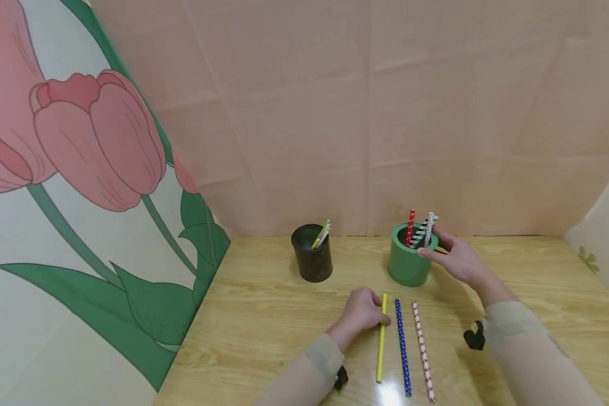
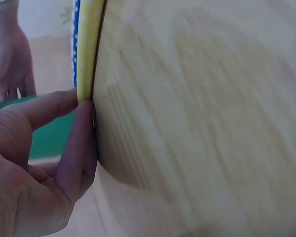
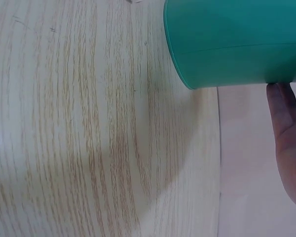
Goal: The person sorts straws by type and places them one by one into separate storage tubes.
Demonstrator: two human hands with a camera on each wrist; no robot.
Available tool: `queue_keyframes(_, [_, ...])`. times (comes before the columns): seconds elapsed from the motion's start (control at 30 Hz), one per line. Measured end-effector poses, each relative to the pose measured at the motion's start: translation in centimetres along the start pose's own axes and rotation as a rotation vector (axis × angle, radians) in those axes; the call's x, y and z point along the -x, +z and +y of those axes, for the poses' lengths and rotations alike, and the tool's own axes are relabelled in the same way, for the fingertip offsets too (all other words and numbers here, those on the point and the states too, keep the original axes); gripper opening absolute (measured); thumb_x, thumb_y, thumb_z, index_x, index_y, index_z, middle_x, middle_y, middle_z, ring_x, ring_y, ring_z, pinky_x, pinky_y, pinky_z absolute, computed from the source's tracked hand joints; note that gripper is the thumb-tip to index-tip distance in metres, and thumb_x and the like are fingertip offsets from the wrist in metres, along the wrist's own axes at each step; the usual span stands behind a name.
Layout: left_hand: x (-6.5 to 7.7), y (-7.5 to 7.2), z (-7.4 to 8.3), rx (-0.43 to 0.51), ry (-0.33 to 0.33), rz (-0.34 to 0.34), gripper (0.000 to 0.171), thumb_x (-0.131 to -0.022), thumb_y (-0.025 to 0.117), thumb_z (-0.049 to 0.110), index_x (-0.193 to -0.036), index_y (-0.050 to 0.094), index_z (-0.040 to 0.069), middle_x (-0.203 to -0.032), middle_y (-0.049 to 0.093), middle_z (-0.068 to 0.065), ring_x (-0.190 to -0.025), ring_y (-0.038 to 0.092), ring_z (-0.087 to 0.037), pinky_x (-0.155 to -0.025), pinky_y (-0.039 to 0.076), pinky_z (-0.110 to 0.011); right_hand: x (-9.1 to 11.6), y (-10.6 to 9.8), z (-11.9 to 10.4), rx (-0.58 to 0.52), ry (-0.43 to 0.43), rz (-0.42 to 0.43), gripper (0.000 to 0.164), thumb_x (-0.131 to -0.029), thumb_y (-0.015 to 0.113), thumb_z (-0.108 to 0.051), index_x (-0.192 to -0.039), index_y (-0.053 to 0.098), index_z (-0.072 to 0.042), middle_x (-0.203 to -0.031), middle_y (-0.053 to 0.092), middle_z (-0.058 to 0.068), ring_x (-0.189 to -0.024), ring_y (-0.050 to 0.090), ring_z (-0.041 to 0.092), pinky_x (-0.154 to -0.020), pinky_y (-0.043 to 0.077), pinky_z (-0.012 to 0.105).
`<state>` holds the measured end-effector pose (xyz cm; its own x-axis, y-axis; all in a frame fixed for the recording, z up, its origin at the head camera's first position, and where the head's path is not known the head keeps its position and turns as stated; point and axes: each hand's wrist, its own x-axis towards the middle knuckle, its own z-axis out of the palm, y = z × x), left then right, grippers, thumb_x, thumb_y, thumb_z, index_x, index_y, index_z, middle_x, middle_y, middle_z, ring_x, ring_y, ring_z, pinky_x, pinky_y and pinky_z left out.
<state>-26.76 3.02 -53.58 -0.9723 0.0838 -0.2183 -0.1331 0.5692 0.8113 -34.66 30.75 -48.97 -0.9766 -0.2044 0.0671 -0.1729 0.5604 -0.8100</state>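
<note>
My left hand [image 1: 361,310] pinches a yellow paper straw [image 1: 381,349] with pale dots, near its far end; the straw lies along the table. In the left wrist view, thumb and finger meet at the end of that yellow straw [image 2: 90,47]. Beside it lie a blue dotted straw [image 1: 403,347] and a white straw with red marks [image 1: 423,351]. My right hand [image 1: 459,259] grips the right side of a green cup [image 1: 408,268] near its rim. Red, black-striped and white-patterned straws stand in this cup. Fingers touch the green cup [image 3: 237,47] in the right wrist view.
A black cup [image 1: 313,264] stands to the left of the green one, with green-yellow and white straws [image 1: 321,235] leaning in it. Behind the wooden table [image 1: 254,316] hangs a pinkish cloth [image 1: 304,141]. A tulip-painted wall [image 1: 96,146] rises at left.
</note>
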Motion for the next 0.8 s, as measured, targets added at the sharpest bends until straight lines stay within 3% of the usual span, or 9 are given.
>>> queue_keyframes(0.17, [-0.2,-1.6,-0.7,-0.034,0.02,0.027,0.039,-0.069,0.101,0.001,-0.091,0.07,0.007,-0.078,0.059,0.0,-0.057,0.061,-0.01,-0.051,0.056,-0.024,-0.1,0.2,0.1,-0.007,-0.008,-0.001,0.105,-0.102,0.069,-0.055,-0.172,0.006,-0.008,-0.17,0.021,0.035,-0.152,0.028,0.059,-0.116,0.035,0.073])
queue_keyframes(0.33, [-0.3,-2.8,-1.2,0.021,0.007,0.015,0.035,-0.07,0.099,-0.005,-0.088,0.071,0.004,-0.077,0.062,-0.002,-0.057,0.063,-0.012,-0.051,0.059,-0.025,-0.2,0.2,0.2,0.001,-0.01,0.0,0.105,-0.102,0.069,-0.055,-0.172,0.006,-0.008,-0.17,0.021,0.035,-0.152,0.028,0.058,-0.116,0.035,0.073])
queue_keyframes(0.6, [-0.6,-3.3,-1.3,0.019,-0.015,-0.006,0.027,-0.07,0.092,-0.011,-0.08,0.073,0.005,-0.072,0.064,-0.002,-0.056,0.064,-0.013,-0.051,0.059,-0.026,0.0,0.0,0.2,0.033,-0.008,0.001,0.104,-0.103,0.068,-0.056,-0.172,0.007,-0.008,-0.168,0.023,0.036,-0.15,0.03,0.059,-0.115,0.037,0.073])
queue_keyframes(0.8, [-0.6,-3.9,-1.5,0.091,-0.009,-0.069,0.022,-0.073,0.088,-0.012,-0.085,0.076,0.002,-0.076,0.067,-0.003,-0.059,0.066,-0.013,-0.056,0.063,-0.028,0.0,0.1,0.1,0.026,-0.011,0.0,0.104,-0.102,0.069,-0.056,-0.172,0.007,-0.008,-0.168,0.023,0.036,-0.151,0.03,0.059,-0.115,0.037,0.073])
